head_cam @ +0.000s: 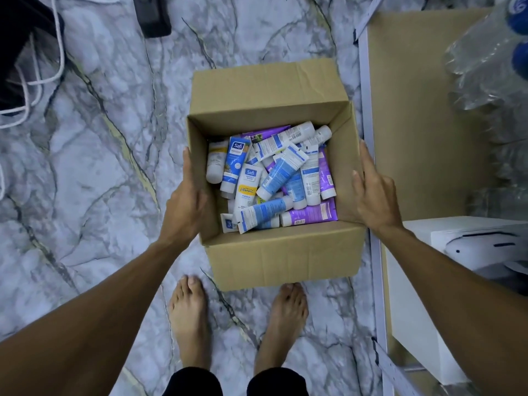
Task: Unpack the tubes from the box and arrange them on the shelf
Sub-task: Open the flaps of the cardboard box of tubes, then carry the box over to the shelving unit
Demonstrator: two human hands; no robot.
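Flat and uncurled, left hand (185, 195) and right hand (373, 195) press opposite sides of the box (283, 252); heaped tubes (274, 178) probably bury others beneath.

Marble floor (100, 167), pale grey with dark and yellowish veins, underfoot throughout. Top left, white cords (43, 78) looped loosely over it, beside a black shape (17, 52) cut off by the edge. Top centre, a flat black device (154, 17) lying on the floor, partly out of view. Far right, clear plastic bottles (491, 61) with blue caps (521, 61), blurred, packed close together. Below them, a white block (414, 295) with a white, dark-slotted item (480, 247) on top; kind unclear. At the bottom, bare left foot (190, 318) and right foot (285, 321) flat on the floor, apart, toes forward, black trouser hems (194, 381) above the ankles.
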